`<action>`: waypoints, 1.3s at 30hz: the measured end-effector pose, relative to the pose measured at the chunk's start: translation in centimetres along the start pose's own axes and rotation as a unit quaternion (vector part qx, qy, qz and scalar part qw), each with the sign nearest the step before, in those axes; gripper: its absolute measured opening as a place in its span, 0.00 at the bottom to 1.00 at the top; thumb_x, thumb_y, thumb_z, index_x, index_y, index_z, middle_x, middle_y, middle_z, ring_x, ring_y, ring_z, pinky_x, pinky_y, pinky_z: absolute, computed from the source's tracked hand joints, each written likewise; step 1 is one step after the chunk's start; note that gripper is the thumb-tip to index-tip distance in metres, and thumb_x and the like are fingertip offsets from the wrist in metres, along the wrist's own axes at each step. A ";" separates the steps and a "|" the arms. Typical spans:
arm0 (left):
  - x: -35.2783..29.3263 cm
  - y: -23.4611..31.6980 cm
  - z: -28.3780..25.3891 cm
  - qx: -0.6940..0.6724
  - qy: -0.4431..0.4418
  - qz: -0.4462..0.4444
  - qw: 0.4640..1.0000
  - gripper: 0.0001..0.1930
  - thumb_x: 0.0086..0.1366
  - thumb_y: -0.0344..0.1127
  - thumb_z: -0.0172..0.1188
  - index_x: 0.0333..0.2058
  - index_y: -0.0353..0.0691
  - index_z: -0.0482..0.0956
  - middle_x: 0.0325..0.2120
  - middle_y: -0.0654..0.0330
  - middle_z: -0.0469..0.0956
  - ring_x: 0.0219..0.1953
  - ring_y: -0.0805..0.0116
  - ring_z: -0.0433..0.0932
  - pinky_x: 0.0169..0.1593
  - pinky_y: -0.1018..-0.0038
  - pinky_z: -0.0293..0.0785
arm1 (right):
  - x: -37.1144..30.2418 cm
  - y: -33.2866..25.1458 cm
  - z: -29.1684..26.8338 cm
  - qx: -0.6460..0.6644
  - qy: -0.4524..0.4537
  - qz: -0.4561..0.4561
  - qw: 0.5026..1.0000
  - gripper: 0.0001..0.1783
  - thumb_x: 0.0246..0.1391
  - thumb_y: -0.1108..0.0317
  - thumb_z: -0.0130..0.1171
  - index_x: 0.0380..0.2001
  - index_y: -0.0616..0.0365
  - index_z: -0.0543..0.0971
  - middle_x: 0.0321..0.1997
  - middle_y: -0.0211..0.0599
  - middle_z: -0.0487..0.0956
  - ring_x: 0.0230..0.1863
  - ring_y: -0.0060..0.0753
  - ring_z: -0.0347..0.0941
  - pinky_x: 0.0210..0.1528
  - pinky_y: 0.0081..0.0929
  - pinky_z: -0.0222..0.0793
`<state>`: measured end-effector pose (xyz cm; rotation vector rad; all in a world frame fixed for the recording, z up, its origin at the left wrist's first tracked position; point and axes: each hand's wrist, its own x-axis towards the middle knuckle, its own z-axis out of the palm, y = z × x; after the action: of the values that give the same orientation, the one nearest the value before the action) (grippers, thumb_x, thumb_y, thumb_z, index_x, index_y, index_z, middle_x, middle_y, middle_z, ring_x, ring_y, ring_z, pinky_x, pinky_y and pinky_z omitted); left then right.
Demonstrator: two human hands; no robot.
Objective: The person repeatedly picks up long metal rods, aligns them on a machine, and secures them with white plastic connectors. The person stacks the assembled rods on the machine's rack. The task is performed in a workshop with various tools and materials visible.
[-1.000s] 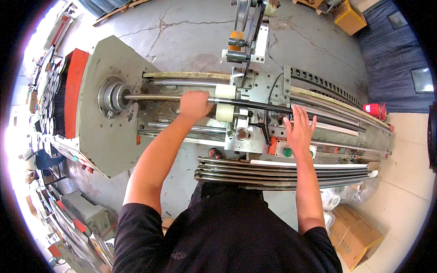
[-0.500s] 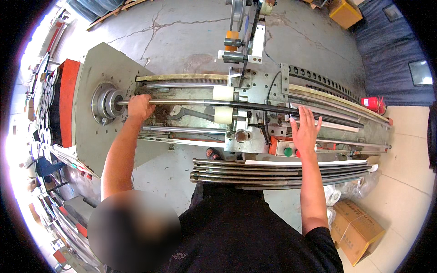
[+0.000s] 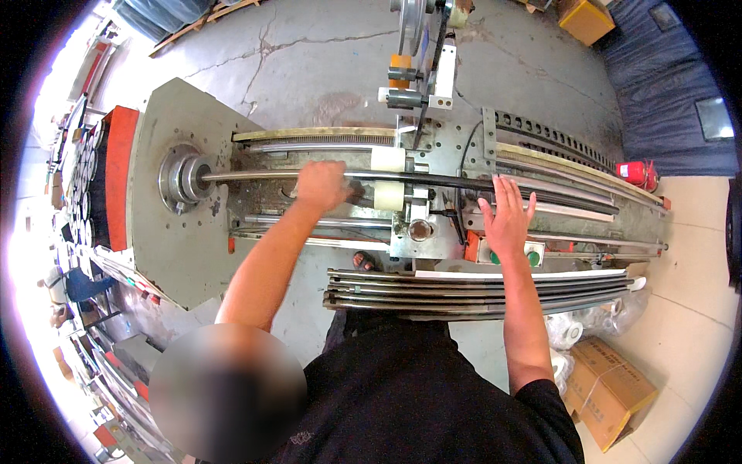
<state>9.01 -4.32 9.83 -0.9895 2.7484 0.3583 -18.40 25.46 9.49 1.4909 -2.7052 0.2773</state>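
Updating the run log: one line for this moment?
left hand gripping long steel rod | right hand open, fingers spread over machine bed

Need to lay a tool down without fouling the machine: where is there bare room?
Bare: the grey end plate below the chuck, and the concrete floor beyond the machine. Crowded: the rails around the left hand, the carriage, the rod stack below the right hand.
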 end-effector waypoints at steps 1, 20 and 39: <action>0.2 1.2 0.0 -0.021 -0.004 0.008 1.000 0.20 0.50 0.48 0.75 0.35 0.42 0.82 0.33 0.52 0.85 0.41 0.48 0.84 0.49 0.54 0.78 | 0.0 -0.5 0.0 0.006 0.003 -0.004 1.000 0.32 0.68 0.48 0.55 0.68 0.53 0.70 0.70 0.38 0.72 0.74 0.43 0.62 0.78 0.63 0.34; -3.6 -16.2 -1.8 0.119 -0.013 -0.111 0.987 0.16 0.54 0.48 0.72 0.34 0.43 0.86 0.34 0.51 0.86 0.41 0.47 0.84 0.49 0.55 0.79 | 0.0 0.0 -0.7 -0.008 -0.002 0.026 1.000 0.32 0.67 0.50 0.56 0.69 0.54 0.69 0.70 0.38 0.72 0.74 0.44 0.63 0.77 0.65 0.34; 1.3 2.4 0.0 0.014 -0.035 0.015 0.999 0.18 0.54 0.47 0.73 0.38 0.43 0.82 0.34 0.51 0.85 0.40 0.49 0.85 0.46 0.55 0.81 | 0.6 -5.3 0.1 -0.016 0.009 0.000 1.000 0.31 0.69 0.48 0.53 0.67 0.53 0.71 0.71 0.36 0.71 0.74 0.43 0.63 0.77 0.67 0.33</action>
<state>6.53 -3.30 9.88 -0.9109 2.7007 0.3524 -14.21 22.18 10.21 1.4720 -2.6837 0.2453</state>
